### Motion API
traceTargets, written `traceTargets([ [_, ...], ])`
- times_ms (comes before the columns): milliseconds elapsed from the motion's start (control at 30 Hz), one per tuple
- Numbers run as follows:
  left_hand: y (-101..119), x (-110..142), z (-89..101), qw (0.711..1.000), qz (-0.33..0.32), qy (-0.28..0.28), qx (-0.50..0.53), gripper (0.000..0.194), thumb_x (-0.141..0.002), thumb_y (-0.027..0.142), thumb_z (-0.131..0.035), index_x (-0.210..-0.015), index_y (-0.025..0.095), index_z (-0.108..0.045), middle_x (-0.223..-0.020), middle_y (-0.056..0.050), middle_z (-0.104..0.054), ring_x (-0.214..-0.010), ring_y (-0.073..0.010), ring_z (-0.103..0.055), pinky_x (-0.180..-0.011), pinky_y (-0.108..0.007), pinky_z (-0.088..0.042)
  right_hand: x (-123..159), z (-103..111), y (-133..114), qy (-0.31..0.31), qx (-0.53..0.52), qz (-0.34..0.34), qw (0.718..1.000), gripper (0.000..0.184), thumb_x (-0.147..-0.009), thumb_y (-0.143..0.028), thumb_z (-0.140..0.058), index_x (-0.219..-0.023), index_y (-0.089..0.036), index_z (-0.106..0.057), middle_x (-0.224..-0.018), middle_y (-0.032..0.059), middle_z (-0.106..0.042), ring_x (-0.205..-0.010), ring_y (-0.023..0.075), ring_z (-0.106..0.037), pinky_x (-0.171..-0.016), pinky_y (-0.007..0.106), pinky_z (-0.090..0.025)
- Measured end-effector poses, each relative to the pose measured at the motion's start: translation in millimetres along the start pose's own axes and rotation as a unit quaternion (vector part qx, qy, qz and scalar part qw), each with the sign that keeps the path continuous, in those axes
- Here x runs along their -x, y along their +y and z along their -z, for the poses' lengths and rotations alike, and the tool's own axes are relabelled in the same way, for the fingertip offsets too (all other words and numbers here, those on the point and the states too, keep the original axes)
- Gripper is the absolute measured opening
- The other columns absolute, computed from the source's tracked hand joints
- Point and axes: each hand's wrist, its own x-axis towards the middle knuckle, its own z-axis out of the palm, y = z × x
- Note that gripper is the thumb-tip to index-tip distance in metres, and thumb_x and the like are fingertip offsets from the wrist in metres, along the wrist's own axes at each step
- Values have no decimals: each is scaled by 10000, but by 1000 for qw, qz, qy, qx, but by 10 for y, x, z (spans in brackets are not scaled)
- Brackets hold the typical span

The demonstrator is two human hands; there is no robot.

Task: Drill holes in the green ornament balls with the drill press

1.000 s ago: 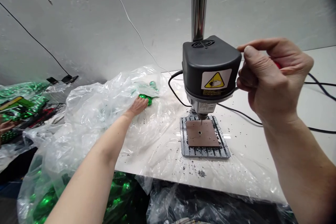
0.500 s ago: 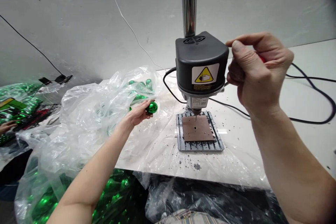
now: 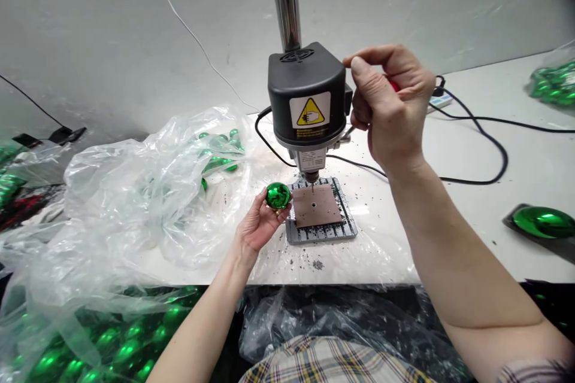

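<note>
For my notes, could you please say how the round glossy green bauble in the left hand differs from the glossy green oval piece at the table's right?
The round glossy green bauble is cupped in the left hand, while the glossy green oval piece lies untouched on a dark patch. The bauble looks round; the piece looks stretched and larger. Both share a shiny green finish.

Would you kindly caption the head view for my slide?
Left hand holds a green bauble by a drill press; right hand raised.
</note>
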Motion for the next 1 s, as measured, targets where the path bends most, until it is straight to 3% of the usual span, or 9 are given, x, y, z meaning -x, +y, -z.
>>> traceTargets([
  [133, -167, -21, -46, 998, -57, 22, 24, 317, -806, 256, -756, -1080, 205, -605, -1122, -45, -711, -1060, -201, -699, -991, -400, -568, 2, 7, 13, -1, -1, 12, 1000, 187, -911, -399, -710, -852, -232, -651, -544, -52, -461, -388, 85, -345, -346, 257, -264],
  [333, -351, -141, 10, 977, -157, 67, -126, 606, -651, 359, -903, -1142, 183, -594, -1048, -60, -731, -898, -182, -701, -744, -286, -535, 17, 11, 11, 8, 97, -42, 994, 298, -943, -556, -617, -929, -258, -630, -607, -20, -518, -462, 111, -416, -403, 257, -336],
  [433, -443, -230, 9, 960, -201, 71, -183, 656, -642, 431, -904, -1153, 162, -596, -1048, -81, -739, -904, -174, -688, -759, -274, -512, 12, 17, 2, 5, 89, -47, 995, 285, -934, -546, -624, -930, -262, -639, -628, -14, -535, -481, 113, -425, -418, 263, -342],
  [600, -518, -344, -36, 935, -228, 45, -269, 608, -689, 425, -868, -1185, 175, -618, -1069, -81, -732, -963, -183, -667, -863, -306, -505, -21, 19, -25, -13, 66, -55, 996, 257, -925, -530, -630, -910, -274, -641, -611, -29, -507, -475, 102, -417, -418, 257, -332],
  [833, -504, -435, -89, 893, -227, 17, -389, 614, -679, 380, -849, -1221, 169, -650, -1025, -61, -713, -813, -158, -615, -739, -288, -489, -40, 1, -72, -15, 70, -62, 996, 272, -927, -539, -625, -884, -270, -625, -610, -33, -479, -544, 121, -496, -506, 275, -421],
  [1000, -539, -452, -152, 861, -246, 9, -446, 537, -672, 322, -850, -1169, 182, -701, -1017, -68, -711, -838, -187, -617, -747, -310, -488, -38, 5, -62, -16, 81, -68, 994, 236, -951, -496, -616, -904, -265, -625, -612, -35, -470, -585, 132, -528, -563, 285, -468],
])
